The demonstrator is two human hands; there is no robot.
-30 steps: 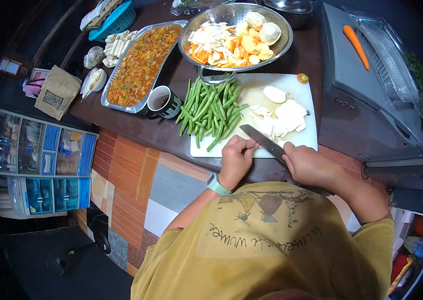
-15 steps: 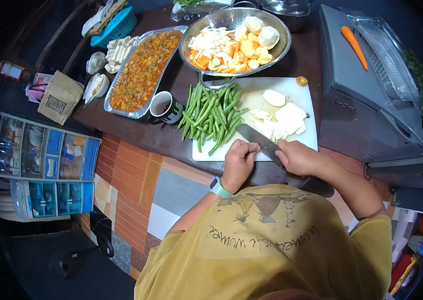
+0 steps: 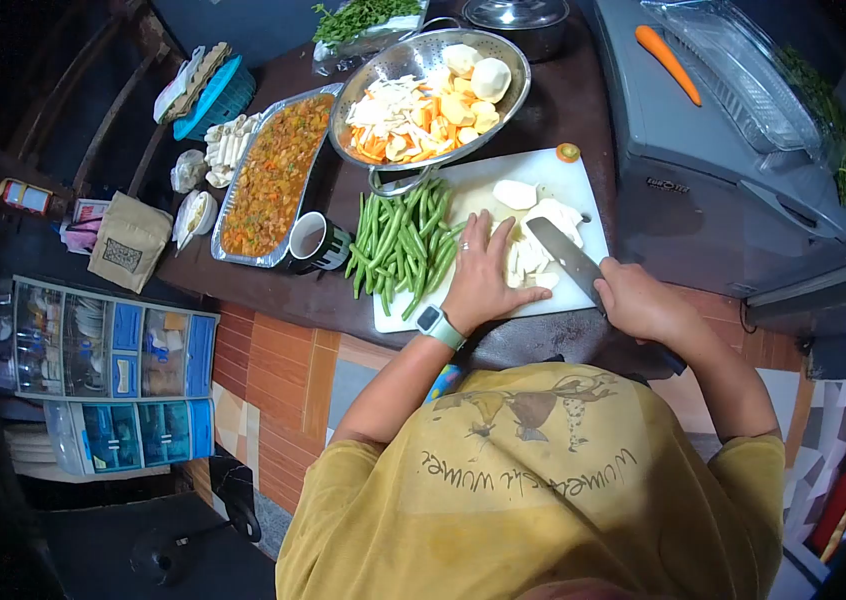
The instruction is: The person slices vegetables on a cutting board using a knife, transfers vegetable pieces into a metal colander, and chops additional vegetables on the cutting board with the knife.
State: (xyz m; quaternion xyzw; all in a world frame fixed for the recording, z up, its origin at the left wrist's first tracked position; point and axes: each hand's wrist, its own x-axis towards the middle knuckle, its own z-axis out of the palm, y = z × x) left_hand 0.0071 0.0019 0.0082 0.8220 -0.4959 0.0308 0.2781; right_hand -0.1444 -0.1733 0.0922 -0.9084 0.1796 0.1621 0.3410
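My right hand (image 3: 643, 302) grips a knife (image 3: 568, 255), its blade over the right part of the white cutting board (image 3: 583, 180). My left hand (image 3: 483, 275) lies with fingers spread on the board, between the green beans (image 3: 398, 240) and the white slices (image 3: 523, 262), its thumb just below the slices. No object shows in it; what lies under the palm is hidden. Larger white pieces (image 3: 555, 215) lie beside the blade, and a peeled white piece (image 3: 515, 194) is above them. A small orange-and-green carrot end (image 3: 568, 152) sits at the board's top corner.
Behind the board stands a steel colander (image 3: 518, 90) of cut vegetables. To its left are a foil tray of stew (image 3: 278, 175), a mug (image 3: 318, 243) and white rolls (image 3: 230, 148). A carrot (image 3: 668, 65) and a clear plastic tray (image 3: 753, 85) lie on the grey surface at right.
My left hand has gone from a closed pinch at the board's near edge to spread fingers farther up the board. The knife has moved right, over the white pieces. The camera view has shifted.
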